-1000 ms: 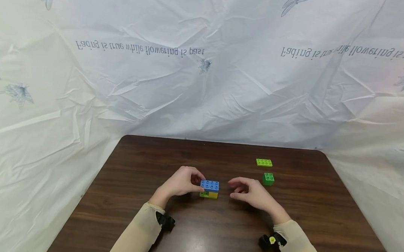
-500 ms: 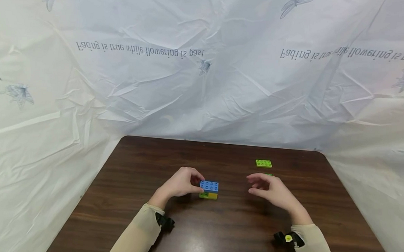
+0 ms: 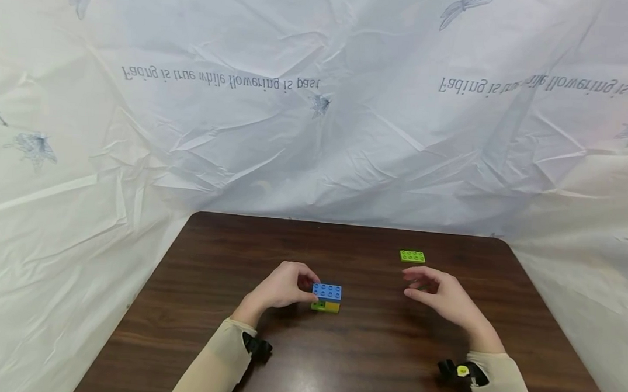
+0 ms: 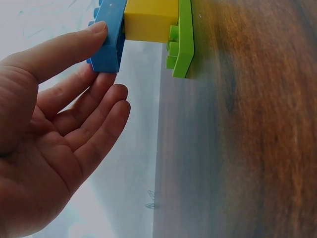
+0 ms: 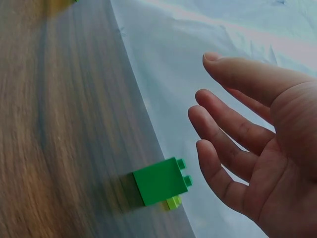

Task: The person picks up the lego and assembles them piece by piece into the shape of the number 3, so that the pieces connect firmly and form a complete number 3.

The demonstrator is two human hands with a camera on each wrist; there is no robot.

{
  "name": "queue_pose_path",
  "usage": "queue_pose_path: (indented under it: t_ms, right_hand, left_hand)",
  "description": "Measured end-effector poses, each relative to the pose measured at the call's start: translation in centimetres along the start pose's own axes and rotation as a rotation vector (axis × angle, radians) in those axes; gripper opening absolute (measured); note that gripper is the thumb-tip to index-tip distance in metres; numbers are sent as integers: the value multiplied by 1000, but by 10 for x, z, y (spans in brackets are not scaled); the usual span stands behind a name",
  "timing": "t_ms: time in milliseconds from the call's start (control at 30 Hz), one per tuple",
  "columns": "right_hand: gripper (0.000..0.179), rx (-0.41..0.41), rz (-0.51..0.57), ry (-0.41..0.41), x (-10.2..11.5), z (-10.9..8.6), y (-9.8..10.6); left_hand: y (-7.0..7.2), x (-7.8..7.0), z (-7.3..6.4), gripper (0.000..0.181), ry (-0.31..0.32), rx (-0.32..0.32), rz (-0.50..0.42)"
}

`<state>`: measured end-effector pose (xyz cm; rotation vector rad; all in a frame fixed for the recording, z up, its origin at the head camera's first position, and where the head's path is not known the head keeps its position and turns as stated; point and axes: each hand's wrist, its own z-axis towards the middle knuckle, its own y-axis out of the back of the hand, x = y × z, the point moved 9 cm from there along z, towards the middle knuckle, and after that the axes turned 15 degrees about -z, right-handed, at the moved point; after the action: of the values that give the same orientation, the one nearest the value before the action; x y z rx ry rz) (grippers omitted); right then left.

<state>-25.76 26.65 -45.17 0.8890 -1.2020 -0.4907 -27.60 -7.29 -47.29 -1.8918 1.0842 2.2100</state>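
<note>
My left hand [image 3: 281, 287] pinches the left end of a blue building brick [image 3: 328, 292] between thumb and fingers. That brick tops a small stack: a yellow brick [image 4: 151, 20] below it and a lime-green plate [image 4: 185, 42] at the bottom, on the table. Over the table's right side, my right hand [image 3: 443, 295] hovers with loosely bent fingers and holds nothing. A green brick [image 5: 161, 182] stands just beyond its fingers in the right wrist view, apart from them; in the head view the hand mostly hides it.
Behind the right hand a flat lime-green plate with studs [image 3: 412, 257] lies on the dark wooden table [image 3: 227, 245]. White sheeting [image 3: 316, 149] with printed words hangs along the table's far edge and sides.
My right hand has moved away from the stack to the right, and it now covers the green brick in the head view. The left hand keeps its hold on the blue brick.
</note>
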Motion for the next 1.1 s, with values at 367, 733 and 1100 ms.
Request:
queue_pose_path:
  t_ms: [367, 733, 1100]
  right_hand:
    - [46, -66, -72, -72, -23, -1, 17]
    - [56, -68, -117, -174, -46, -1, 17]
    - [70, 1, -84, -251, -61, -3, 3]
  left_hand:
    - [0, -1, 0, 30, 1, 1, 3]
    - [-1, 2, 1, 29, -1, -2, 12]
    - [-2, 1, 1, 29, -7, 5, 10]
